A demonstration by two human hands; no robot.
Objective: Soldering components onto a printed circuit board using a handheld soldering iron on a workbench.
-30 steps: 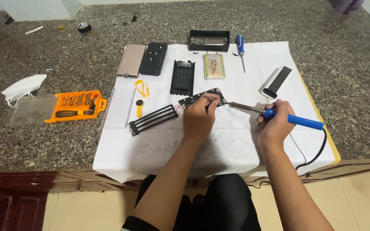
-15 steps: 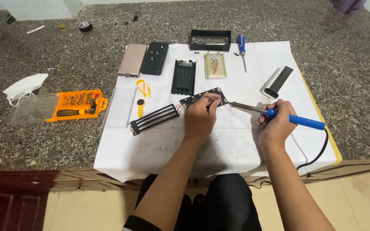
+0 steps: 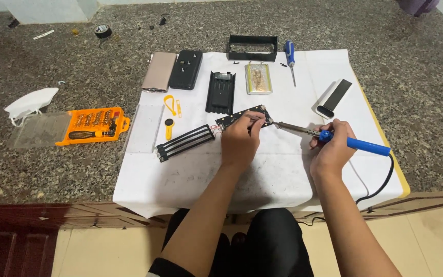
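My left hand (image 3: 239, 141) pinches down on a small black circuit board (image 3: 244, 116) that lies on a white sheet (image 3: 262, 174). In my right hand (image 3: 331, 149) is a blue-handled soldering iron (image 3: 334, 137); its metal tip touches the right end of the board. The iron's black cord (image 3: 380, 187) runs off the table's near right edge. A flat black ribbed strip (image 3: 185, 142) lies just left of the board, apparently joined to it by short wires.
Behind the board on the sheet: a black plastic case half (image 3: 220, 92), a silver battery pouch (image 3: 258, 78), a black frame (image 3: 252, 47), a blue screwdriver (image 3: 290, 56), two phone-like slabs (image 3: 173, 71), yellow pry tools (image 3: 170, 110). An orange bit set (image 3: 94, 125) and white mask (image 3: 29, 101) lie left on the stone counter.
Both hands stay on the board and the iron. The view has shifted slightly; nothing on the sheet has moved.
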